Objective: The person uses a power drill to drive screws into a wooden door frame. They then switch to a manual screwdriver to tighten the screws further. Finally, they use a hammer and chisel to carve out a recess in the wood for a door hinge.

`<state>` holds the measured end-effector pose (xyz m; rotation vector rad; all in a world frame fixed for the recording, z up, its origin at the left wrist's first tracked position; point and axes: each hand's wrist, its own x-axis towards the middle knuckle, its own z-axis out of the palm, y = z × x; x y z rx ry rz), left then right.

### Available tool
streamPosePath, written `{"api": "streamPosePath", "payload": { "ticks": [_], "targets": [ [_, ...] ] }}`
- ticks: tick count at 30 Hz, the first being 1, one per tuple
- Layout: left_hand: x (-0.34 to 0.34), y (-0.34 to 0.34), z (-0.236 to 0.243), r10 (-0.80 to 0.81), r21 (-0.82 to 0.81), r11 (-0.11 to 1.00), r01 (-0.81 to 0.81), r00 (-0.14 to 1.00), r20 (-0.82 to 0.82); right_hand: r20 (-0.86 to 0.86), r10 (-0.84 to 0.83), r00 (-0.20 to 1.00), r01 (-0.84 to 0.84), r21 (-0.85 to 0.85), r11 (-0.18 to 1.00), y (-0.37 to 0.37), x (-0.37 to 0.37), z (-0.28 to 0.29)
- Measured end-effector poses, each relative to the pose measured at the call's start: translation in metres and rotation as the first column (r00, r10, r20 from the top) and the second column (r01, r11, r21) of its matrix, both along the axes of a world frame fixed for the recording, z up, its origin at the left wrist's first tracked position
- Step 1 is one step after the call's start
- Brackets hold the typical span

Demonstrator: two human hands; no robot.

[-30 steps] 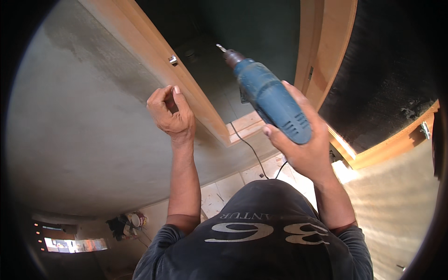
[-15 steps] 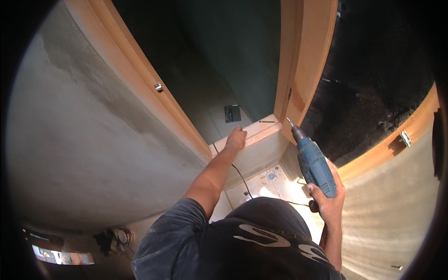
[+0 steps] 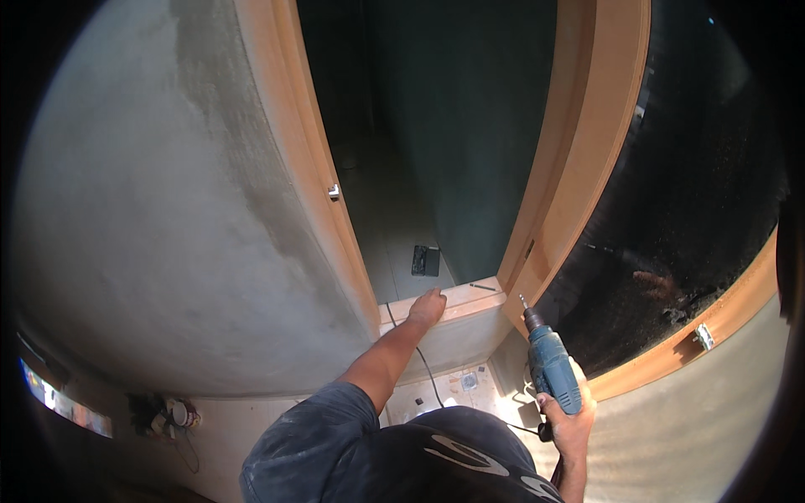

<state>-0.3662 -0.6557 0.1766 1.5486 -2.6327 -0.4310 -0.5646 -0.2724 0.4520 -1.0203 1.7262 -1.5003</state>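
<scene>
A blue corded drill [image 3: 549, 360] with a bit in its chuck points up and away, and my right hand [image 3: 572, 419] is wrapped round its handle. The bit's tip is beside the lower corner of the wooden frame, on the near side of the dark panel. My left hand [image 3: 428, 308] rests on the pale wooden sill [image 3: 470, 307] with its fingers curled; what they hold, if anything, is hidden. Towards the sill's right end lies a thin dark stick-like piece [image 3: 485, 287]. A black cord [image 3: 426, 360] hangs over the sill, left of my left hand.
Wooden jambs [image 3: 323, 159] border the opening; a metal catch [image 3: 334, 192] sits on the left one. A dark panel [image 3: 671, 235] in a wooden frame stands at the right, with a metal fitting [image 3: 703, 336]. Beyond the sill, a dark case [image 3: 425, 261] lies on the floor. A bucket [image 3: 183, 412] stands lower left.
The view has shifted, so the opening and sill appear lower. The drill, still in my right hand, has come slightly left and down in view. My left hand stays on the sill.
</scene>
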Motion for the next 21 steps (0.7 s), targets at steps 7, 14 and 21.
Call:
{"api": "streamPosePath", "payload": {
  "ticks": [7, 14, 21],
  "targets": [
    [-0.006, 0.013, 0.022, 0.106, 0.013, 0.993, -0.117, 0.844, -0.526, -0.057, 0.154, 0.986, -0.160, -0.120, 0.980, -0.017, 0.004, -0.007],
    [0.008, 0.064, 0.139, 0.606, 0.529, 0.776, 0.342, -0.176, -0.775, -0.073, 0.262, 0.962, -0.267, -0.074, 0.961, -0.043, 0.028, -0.001],
    [0.095, 0.111, 0.243, -0.154, -0.130, 0.867, -0.482, -0.011, -0.988, -0.149, 0.366, 0.919, -0.394, -0.278, 0.876, -0.093, 0.080, 0.033]
  ]
}}
